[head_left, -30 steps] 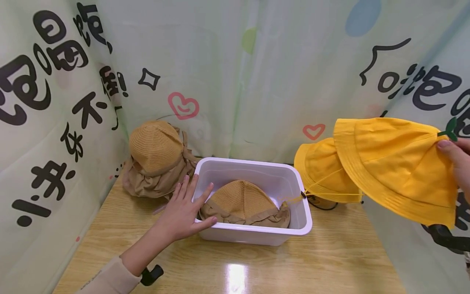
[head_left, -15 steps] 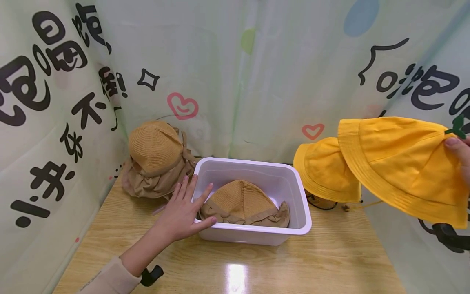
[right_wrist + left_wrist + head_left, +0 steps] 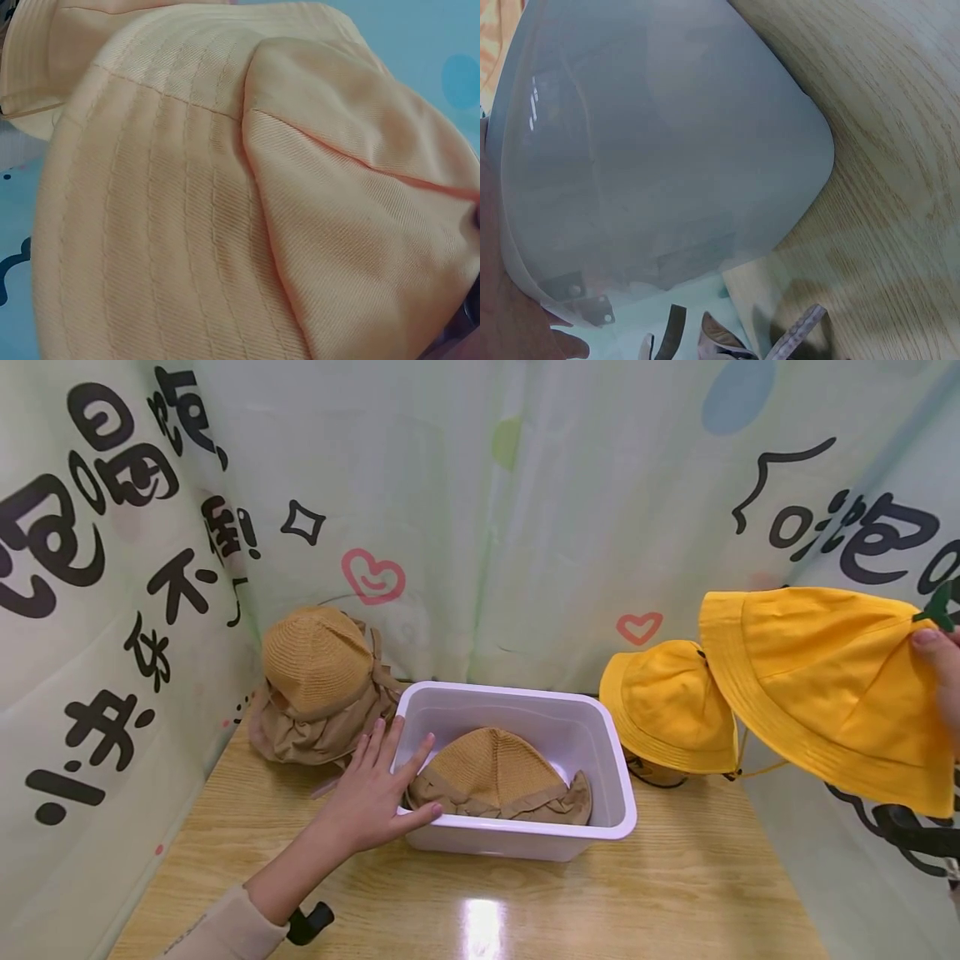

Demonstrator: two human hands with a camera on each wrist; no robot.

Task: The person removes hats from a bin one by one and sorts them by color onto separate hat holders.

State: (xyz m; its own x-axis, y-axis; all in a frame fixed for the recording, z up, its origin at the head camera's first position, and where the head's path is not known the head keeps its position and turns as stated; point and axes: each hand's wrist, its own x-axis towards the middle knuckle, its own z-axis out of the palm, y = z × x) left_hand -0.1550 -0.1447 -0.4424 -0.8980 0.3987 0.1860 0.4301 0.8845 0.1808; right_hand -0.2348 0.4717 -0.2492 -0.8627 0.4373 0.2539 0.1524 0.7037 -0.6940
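Note:
My left hand (image 3: 378, 789) lies with spread fingers over the left end of a white plastic bin (image 3: 517, 839). Inside the bin sits a tan knitted hat (image 3: 491, 768) with a brown cloth brim. At the right edge of the head view, my right hand (image 3: 947, 681) pinches a yellow bucket hat (image 3: 832, 685) by its crown, near a green sprout-shaped tip. That hat is held up sideways, its brim facing left. A second yellow hat (image 3: 660, 710) stands to the right of the bin, partly overlapped by the held one. The right wrist view is filled by the held hat's stitched brim (image 3: 150, 217).
Another tan hat (image 3: 318, 660) with a brown cloth brim stands at the left of the bin. Everything rests on a wooden table (image 3: 420, 910). A printed curtain (image 3: 450, 510) closes off the back and both sides.
The right hand has drawn the held yellow hat a little rightward, uncovering more of the second yellow hat. Its cord has swung off the bin's rim to the right. The left hand stays put.

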